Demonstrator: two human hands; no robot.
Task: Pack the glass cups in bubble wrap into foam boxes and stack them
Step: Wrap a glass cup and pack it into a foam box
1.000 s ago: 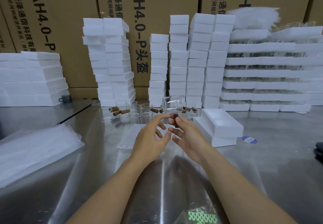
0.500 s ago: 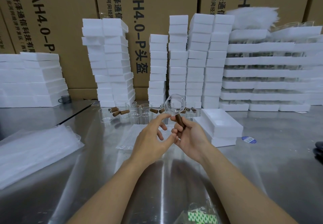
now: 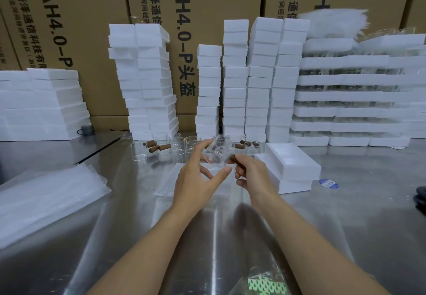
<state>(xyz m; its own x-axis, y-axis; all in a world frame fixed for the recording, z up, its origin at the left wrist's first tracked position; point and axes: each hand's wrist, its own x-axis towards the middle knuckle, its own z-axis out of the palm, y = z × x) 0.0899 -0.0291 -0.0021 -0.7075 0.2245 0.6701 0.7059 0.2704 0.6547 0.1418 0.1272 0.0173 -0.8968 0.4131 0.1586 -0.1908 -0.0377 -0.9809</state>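
Observation:
My right hand (image 3: pixel 250 175) pinches the brown wooden handle of a clear glass cup (image 3: pixel 219 150) and holds it tilted above the steel table. My left hand (image 3: pixel 196 179) is spread beside the cup. Its index finger touches the cup's far side and its thumb lies just under the cup. A flat bubble wrap bag (image 3: pixel 167 187) lies on the table below my hands. An open white foam box (image 3: pixel 294 163) sits on another foam piece just right of my right hand.
More glass cups with brown handles (image 3: pixel 175 145) stand in a row behind my hands. Tall stacks of foam boxes (image 3: pixel 235 75) line the back in front of cardboard cartons. A pile of bubble bags (image 3: pixel 46 193) lies at the left. A blue sticker (image 3: pixel 328 183) lies right of the foam box.
The cup has tipped from upright to tilted in my right hand. My left hand has opened wider and moved up around the cup.

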